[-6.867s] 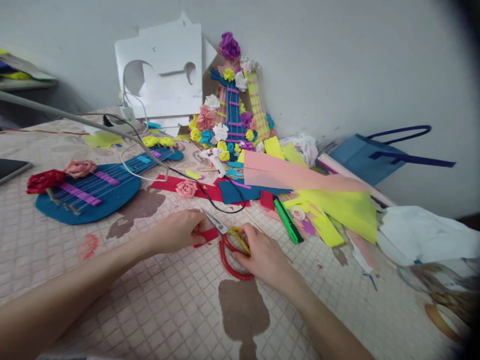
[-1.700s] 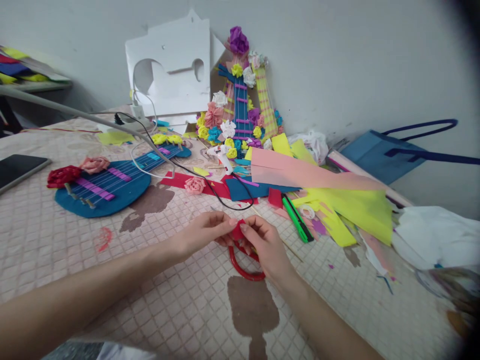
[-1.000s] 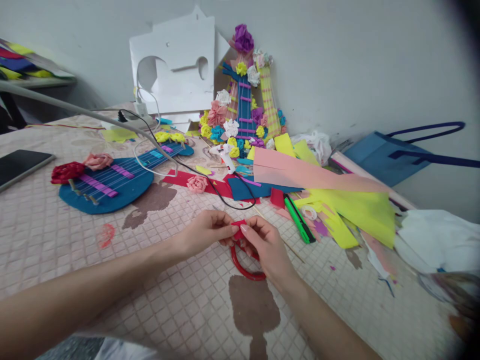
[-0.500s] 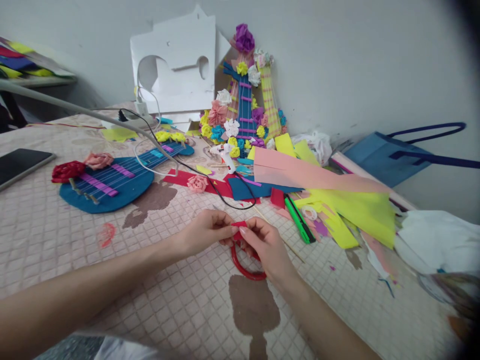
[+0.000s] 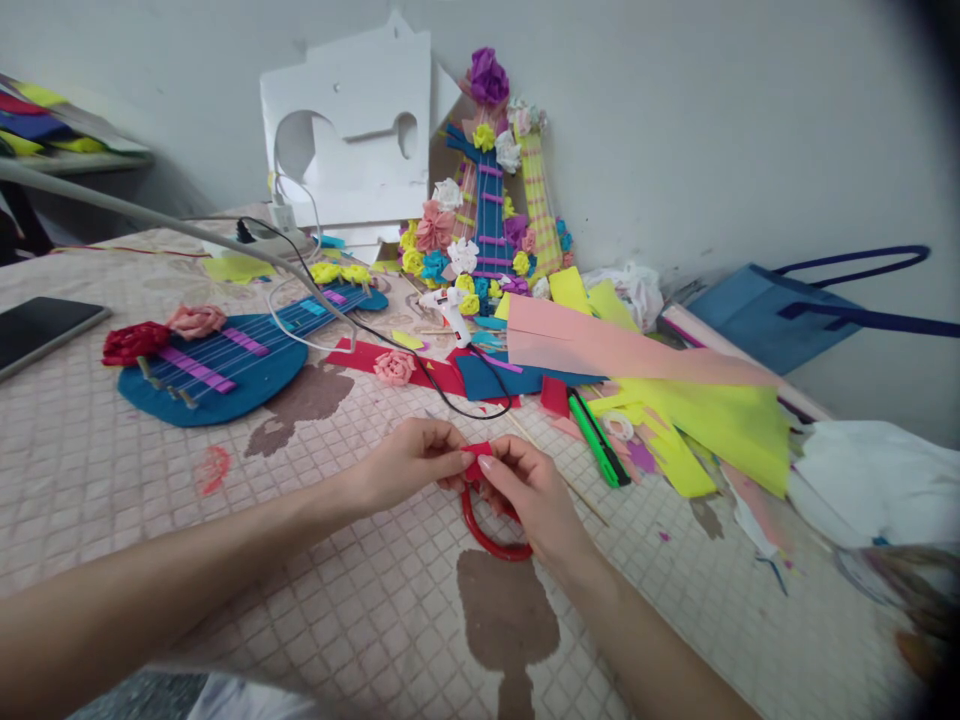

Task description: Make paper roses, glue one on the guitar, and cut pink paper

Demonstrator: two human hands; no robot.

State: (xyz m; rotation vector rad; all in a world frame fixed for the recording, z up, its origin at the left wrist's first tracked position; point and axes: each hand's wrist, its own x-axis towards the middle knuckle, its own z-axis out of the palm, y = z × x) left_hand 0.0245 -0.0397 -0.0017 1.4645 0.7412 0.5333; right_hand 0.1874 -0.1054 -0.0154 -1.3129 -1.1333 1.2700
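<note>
Both hands pinch a small red piece of paper (image 5: pixel 476 462) over the middle of the table. My left hand (image 5: pixel 427 455) grips its left side between thumb and fingers. From the right, my right hand (image 5: pixel 525 480) presses its thumb against the same piece. Below them lies a pair of scissors with a red looped handle (image 5: pixel 491 545); the hands hide most of it, and a thin tip shows beyond my left fingers. A wooden stick (image 5: pixel 589 500) rests by my right hand, and a green box cutter (image 5: pixel 598 437) lies farther right.
A blue paper guitar (image 5: pixel 247 375) with paper roses lies left, near a phone (image 5: pixel 49 330). Behind the hands are a red strip (image 5: pixel 364 357), a pink paper rose (image 5: pixel 394 367) and a white glue gun (image 5: pixel 448 312) with its cord. Pink (image 5: pixel 585 335) and yellow sheets (image 5: pixel 720 425) spread right.
The hands stay in nearly the same place, still pinching the red paper. Only slight finger movement shows; the things on the table have not moved.
</note>
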